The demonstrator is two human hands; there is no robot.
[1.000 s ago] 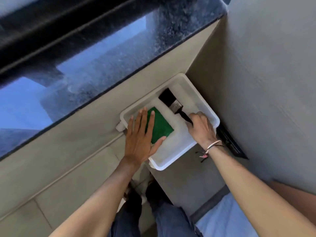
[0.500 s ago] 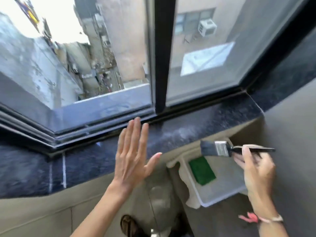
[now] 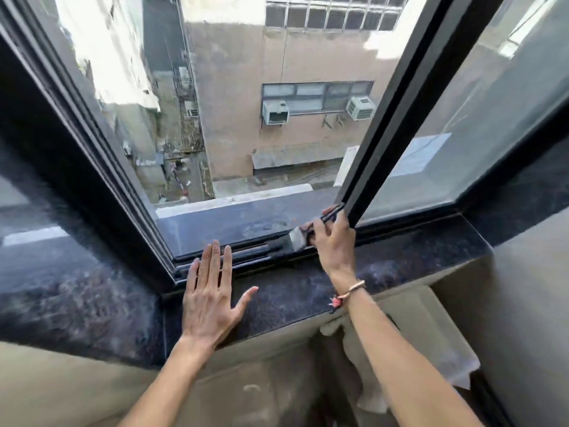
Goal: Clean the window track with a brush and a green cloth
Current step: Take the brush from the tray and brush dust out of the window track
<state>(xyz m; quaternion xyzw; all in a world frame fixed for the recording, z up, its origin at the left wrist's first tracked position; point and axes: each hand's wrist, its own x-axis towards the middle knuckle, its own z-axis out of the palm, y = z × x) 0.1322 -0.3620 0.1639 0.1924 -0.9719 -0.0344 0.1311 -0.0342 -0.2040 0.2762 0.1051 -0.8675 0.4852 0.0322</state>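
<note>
My right hand [image 3: 334,241] grips a flat brush [image 3: 298,238] by its dark handle, the metal ferrule showing and the bristles down in the dark window track [image 3: 252,252] beside the vertical sash frame. My left hand [image 3: 211,292] lies flat and open on the black stone sill, fingertips touching the track's inner rail, holding nothing. The white tub [image 3: 431,331] that held the green cloth sits low on the right, mostly behind my right forearm; the cloth is hidden.
The speckled black stone sill [image 3: 400,266] runs along the whole window. The left side of the window is open to a drop and buildings outside. A dark sash frame [image 3: 397,97] stands just right of the brush. A grey wall [image 3: 529,303] closes the right.
My view rose from the tub to the window. My right hand lifted the brush out of the tub and brought it to the track. My left hand left the cloth and settled on the sill.
</note>
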